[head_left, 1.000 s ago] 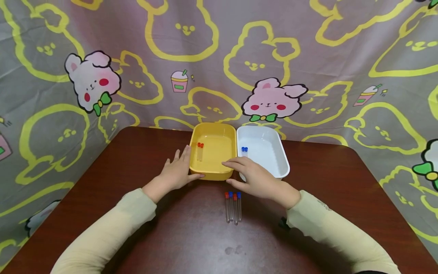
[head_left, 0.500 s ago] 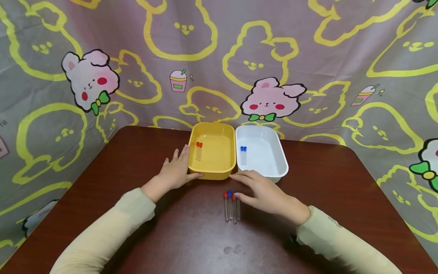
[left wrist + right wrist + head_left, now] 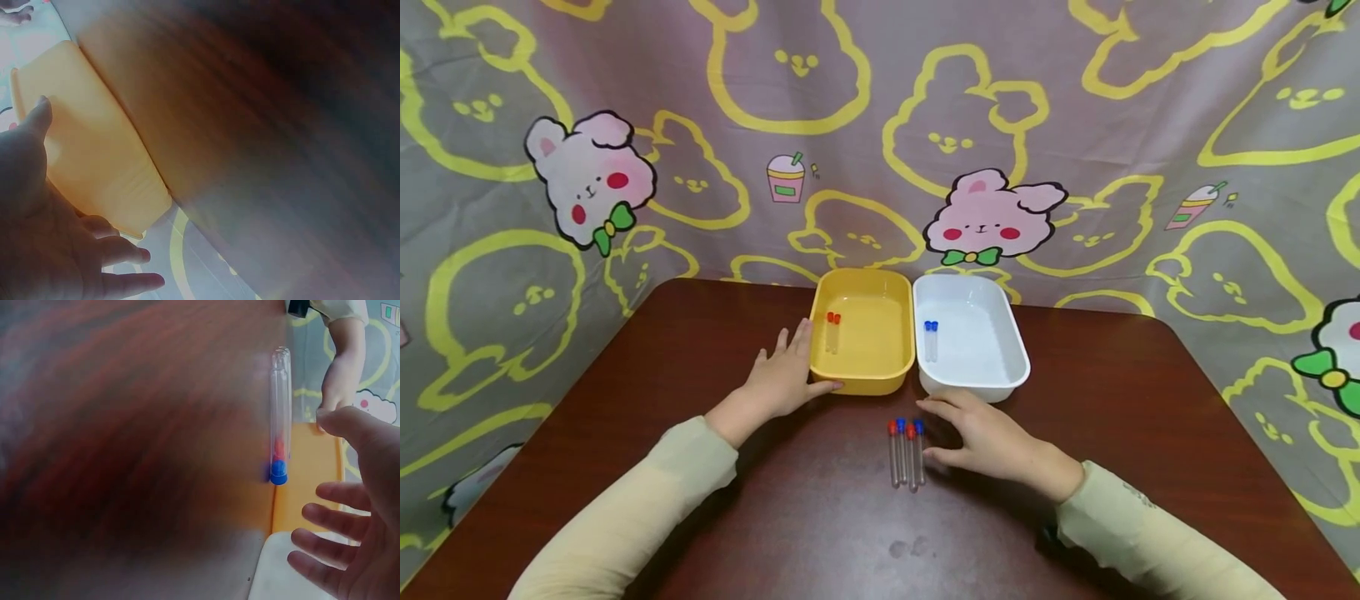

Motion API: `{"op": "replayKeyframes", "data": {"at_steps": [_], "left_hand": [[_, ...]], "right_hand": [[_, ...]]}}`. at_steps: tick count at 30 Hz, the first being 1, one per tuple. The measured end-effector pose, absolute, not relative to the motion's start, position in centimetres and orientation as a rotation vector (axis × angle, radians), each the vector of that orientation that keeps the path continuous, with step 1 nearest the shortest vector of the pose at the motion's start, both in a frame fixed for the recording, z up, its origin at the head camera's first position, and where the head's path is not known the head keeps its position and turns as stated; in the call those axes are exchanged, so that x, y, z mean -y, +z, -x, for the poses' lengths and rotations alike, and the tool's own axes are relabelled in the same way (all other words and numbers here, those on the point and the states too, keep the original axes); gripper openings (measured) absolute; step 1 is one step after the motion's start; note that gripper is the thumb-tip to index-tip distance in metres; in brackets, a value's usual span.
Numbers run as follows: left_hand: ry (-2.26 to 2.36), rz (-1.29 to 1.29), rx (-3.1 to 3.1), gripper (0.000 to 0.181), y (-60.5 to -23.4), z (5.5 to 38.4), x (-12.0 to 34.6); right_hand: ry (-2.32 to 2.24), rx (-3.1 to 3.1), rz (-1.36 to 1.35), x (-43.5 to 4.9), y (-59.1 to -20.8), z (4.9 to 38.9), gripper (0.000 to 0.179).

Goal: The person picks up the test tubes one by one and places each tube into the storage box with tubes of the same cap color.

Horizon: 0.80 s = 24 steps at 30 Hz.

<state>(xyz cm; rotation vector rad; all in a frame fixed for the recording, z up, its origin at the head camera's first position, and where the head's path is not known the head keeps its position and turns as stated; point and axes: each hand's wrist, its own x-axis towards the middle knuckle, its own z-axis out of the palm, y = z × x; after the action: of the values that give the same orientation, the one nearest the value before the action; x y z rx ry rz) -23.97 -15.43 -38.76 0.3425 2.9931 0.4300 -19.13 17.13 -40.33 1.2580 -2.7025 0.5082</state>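
My left hand (image 3: 778,379) rests against the left front corner of a yellow tray (image 3: 863,387), fingers extended along its side and thumb at the front wall. Two red-capped test tubes (image 3: 832,335) lie in that tray. My right hand (image 3: 985,435) hovers just right of a row of several test tubes (image 3: 904,458) on the table, with red and blue caps alternating. Its fingers are spread and hold nothing; the thumb is beside the rightmost blue-capped tube (image 3: 279,470). In the left wrist view, the fingers (image 3: 128,251) lie straight by the tray's outer wall.
A white tray (image 3: 981,350) stands against the yellow one's right side, with two blue-capped test tubes (image 3: 931,342) in it. The brown table (image 3: 737,533) ends at a patterned curtain (image 3: 850,167) behind the trays.
My right hand has drawn back from the yellow tray's right front edge, moving toward me and right, to beside the row of tubes. The left hand stays at the yellow tray.
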Motion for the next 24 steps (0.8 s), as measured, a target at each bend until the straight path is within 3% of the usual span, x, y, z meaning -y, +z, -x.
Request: {"op": "replayKeyframes", "data": {"at_steps": [9,24], "left_hand": [[0.442,-0.343,-2.999,0.118,-38.78,24.23,15.34],[0.452,-0.331,-2.982,0.118,-38.79,24.06,15.31]], "right_hand": [[0.369,2.719,-1.254,-17.29,-40.82,19.11,0.086],[0.281,2.767,-1.304,-16.85,-41.25,18.77,0.094]]}}
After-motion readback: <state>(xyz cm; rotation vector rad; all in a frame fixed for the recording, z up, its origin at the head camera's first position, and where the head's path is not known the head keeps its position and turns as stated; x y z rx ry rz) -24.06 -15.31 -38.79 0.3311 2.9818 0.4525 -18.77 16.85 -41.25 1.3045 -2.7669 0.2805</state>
